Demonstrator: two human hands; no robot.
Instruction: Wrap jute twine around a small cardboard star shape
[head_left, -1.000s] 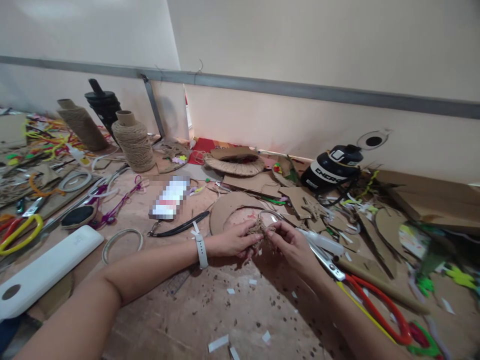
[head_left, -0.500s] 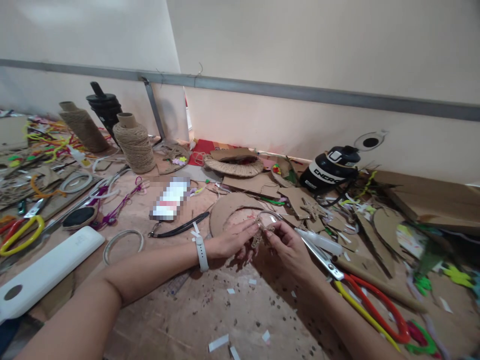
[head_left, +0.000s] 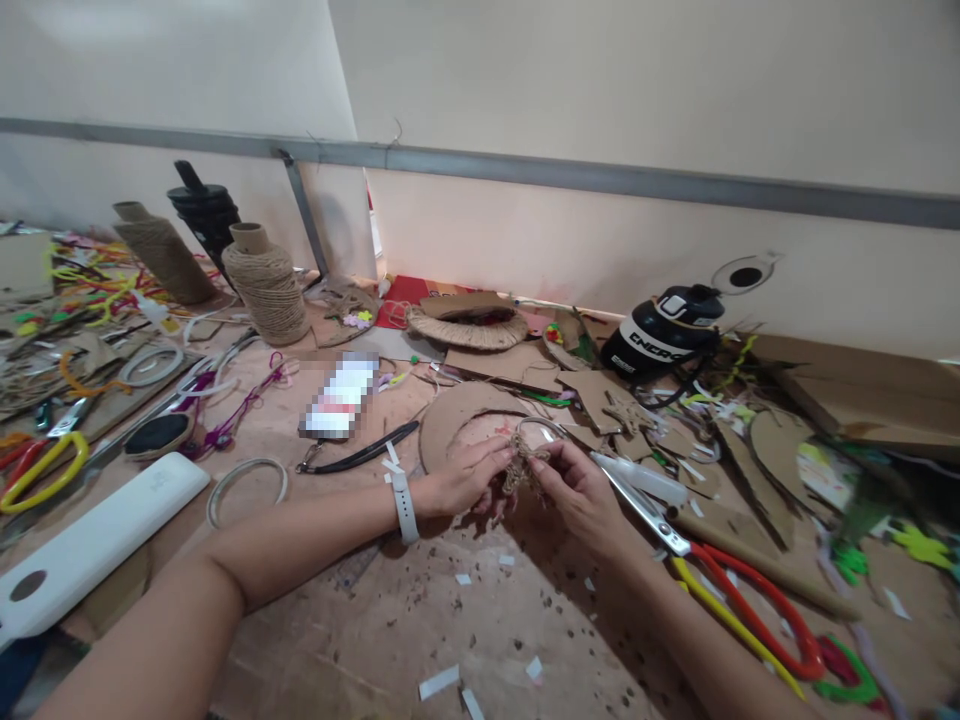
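A small looped bow of brown jute twine (head_left: 516, 470) is held between my two hands, just above the table. My left hand (head_left: 472, 478), with a pale watch on its wrist, pinches the twine from the left. From the right, my right hand (head_left: 574, 485) grips its other side between thumb and fingers. The fingertips partly cover the twine. Behind the hands lies a curved cardboard ring (head_left: 446, 420). Scissors (head_left: 667, 535) with red and yellow handles rest beside my right forearm.
Two twine spools (head_left: 266, 285) and a black tumbler stand at the back left. A black bottle (head_left: 652, 335) stands at the back right among cardboard scraps. A phone (head_left: 341, 395), a tape roll (head_left: 247, 490) and a long white device (head_left: 105, 540) lie left.
The twine loops look slightly more spread between my fingers. Both hands stay in nearly the same place, and the view has shifted a little.
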